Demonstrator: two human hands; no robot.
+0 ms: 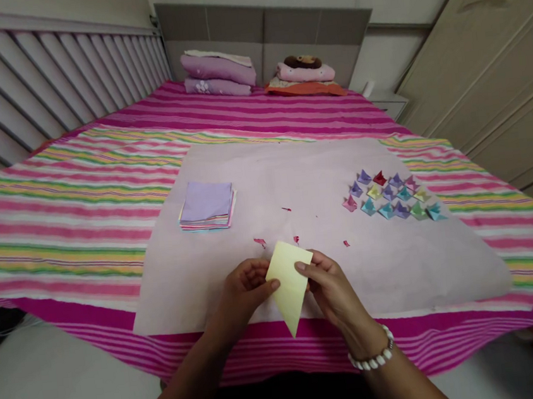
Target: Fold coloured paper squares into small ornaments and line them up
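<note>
Between my two hands is a pale yellow sheet of origami paper (288, 283), folded to a kite shape with its sharp point toward me. My left hand (247, 290) pinches its left edge, thumb on top and fingers curled behind. On the right edge, my right hand (327, 285) grips the sheet with the thumb across its face; the other fingers are partly hidden. Left of the hands lies a stack of square coloured paper (207, 202) with a lilac sheet uppermost. Several small folded paper pieces (388, 193) in many colours stand in rows at the right.
A large pale sheet (269, 180) covers part of the striped bed (72, 213). Small red scraps (259, 242) lie just beyond my hands. Folded bedding (220, 74) rests by the headboard (234, 31). A white slatted rail (66, 68) runs along the left.
</note>
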